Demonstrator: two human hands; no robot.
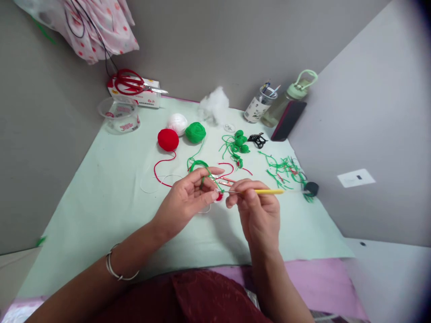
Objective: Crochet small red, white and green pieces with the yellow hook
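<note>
My left hand (186,197) pinches a small red and white crochet piece (219,196) between thumb and fingers, with green yarn wrapped round a finger. In my right hand (259,208) is a crochet hook (268,191) with a yellow handle, held like a pencil. Its metal tip points left and meets the green yarn at the piece. Behind my hands lie a green yarn ball (195,133), a red yarn ball (168,140) and a white yarn ball (177,124), with strands trailing towards my left hand. Pink-handled scissors (226,181) lie partly hidden behind my fingers.
Small green crocheted pieces (240,140), a black claw clip (258,140) and green yarn scraps (286,170) lie to the right. White stuffing (215,106), a pen cup (259,106), a bottle (286,101) and a phone (288,121) stand behind. Red scissors (129,83) and a plastic tub (120,117) are back left.
</note>
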